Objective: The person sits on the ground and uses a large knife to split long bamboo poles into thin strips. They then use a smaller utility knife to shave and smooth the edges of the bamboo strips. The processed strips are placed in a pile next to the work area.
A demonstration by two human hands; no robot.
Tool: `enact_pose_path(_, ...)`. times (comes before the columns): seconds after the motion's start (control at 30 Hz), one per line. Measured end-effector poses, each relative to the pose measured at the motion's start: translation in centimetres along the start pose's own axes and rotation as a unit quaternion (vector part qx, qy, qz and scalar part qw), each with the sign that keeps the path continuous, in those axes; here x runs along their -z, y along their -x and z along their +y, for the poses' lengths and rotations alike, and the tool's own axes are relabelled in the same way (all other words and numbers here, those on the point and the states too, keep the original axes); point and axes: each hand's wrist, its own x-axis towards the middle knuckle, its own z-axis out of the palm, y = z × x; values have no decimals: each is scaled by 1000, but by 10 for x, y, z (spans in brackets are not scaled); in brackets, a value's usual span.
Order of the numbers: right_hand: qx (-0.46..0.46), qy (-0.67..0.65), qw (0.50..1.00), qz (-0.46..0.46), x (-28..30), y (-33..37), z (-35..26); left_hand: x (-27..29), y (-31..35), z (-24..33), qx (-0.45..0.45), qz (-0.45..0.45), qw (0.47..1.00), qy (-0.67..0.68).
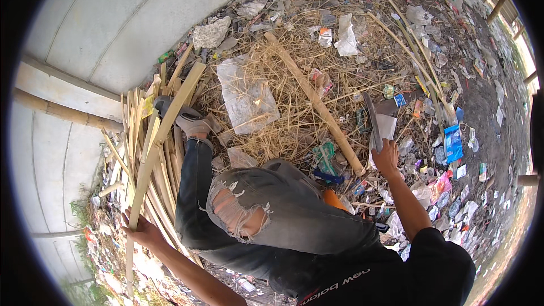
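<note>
My left hand [144,231], low on the left, is closed on a long, flat bamboo strip [160,135]. The strip slants up and away past my shoe [187,118], its far end raised toward the wall. Out to the right, my right hand [386,160] grips a machete [372,119], whose dark blade points away from me over the littered ground. Its handle is mostly hidden in my fingers. Blade and strip are well apart, with my bent legs in torn jeans [289,209] between my hands.
Split bamboo strips [165,184] lie in a pile at left, beside a pale wall [141,11]. A thick bamboo pole [314,99] lies ahead on straw and shavings [266,73]. Thin poles [416,59] lie farther right. Plastic litter, a clear sheet [246,93] and a rock [211,33] surround me.
</note>
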Motion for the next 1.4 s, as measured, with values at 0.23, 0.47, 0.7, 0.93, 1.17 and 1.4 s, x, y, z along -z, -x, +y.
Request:
enact_pose_path(0.23,24,-232,951,-204,-57,-48,-62,104,74,16,200,-49,910,361)
enact_pose_path(0.47,147,-212,961,-105,-33,-24,-95,116,164,19,202,-50,892,400)
enact_pose_path(0.7,260,-212,898,-285,-50,61,-110,92,224,0,281,2,863,421)
enact_pose_path(0.93,318,-101,885,-325,-61,56,-97,38,265,4,261,2,888,378)
enact_pose_path(1.17,148,-130,901,-388,-33,60,-55,38,321,18,311,68,867,383)
enact_pose_path(1.4,-220,-491,828,-160,19,1,-61,54,378,43,359,110,832,407)
